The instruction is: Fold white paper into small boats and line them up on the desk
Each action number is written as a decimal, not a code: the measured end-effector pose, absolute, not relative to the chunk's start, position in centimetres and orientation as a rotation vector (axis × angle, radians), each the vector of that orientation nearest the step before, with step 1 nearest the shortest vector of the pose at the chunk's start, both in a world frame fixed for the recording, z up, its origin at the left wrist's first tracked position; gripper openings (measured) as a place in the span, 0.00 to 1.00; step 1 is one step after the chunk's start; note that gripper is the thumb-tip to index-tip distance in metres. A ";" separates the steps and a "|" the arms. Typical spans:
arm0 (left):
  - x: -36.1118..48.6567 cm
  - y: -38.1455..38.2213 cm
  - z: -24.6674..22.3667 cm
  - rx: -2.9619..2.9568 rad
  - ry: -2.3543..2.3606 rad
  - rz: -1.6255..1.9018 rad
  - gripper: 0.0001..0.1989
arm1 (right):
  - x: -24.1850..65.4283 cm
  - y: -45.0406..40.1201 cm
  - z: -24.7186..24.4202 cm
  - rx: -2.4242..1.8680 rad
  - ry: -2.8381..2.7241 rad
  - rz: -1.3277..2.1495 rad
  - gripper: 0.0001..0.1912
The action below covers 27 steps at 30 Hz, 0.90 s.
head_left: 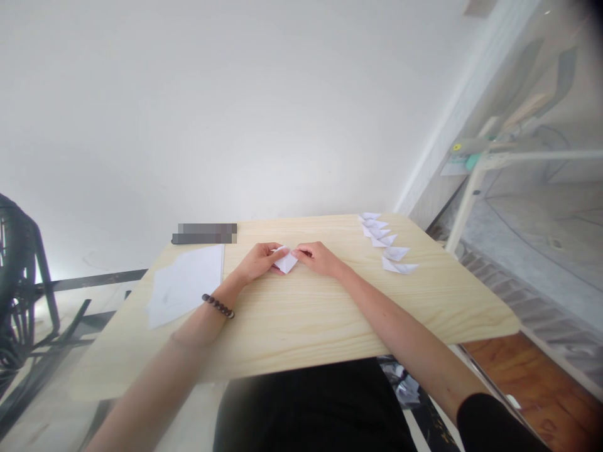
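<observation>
Tabletop (301, 326), pale-grained, fronts a white wall (282, 113), left hand (259, 261) and right hand (319, 257) pinching folded paper (287, 263).

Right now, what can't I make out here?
Head view, folded paper: sides partly covered by the left hand and right hand.
Head view, dark object: detail hidden by pixel blocks.
Head view, sheets: number hidden by overlap.
Head view, chair: cut off by the left edge.
</observation>
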<state>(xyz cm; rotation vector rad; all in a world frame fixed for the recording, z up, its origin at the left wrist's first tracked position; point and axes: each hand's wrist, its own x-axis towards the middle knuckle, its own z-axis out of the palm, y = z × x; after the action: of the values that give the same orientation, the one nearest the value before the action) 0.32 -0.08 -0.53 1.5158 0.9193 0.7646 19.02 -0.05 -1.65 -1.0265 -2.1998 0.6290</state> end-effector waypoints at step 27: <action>-0.1 0.6 -1.7 2.211 1.162 0.992 0.18 | 19.0 0.5 -2.4 -1.152 -2.176 0.368 0.15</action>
<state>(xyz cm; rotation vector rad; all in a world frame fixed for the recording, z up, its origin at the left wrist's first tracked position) -0.10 0.63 -1.66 2.2106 1.1621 0.9924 19.00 0.46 -2.39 -1.1517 -2.1759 0.3676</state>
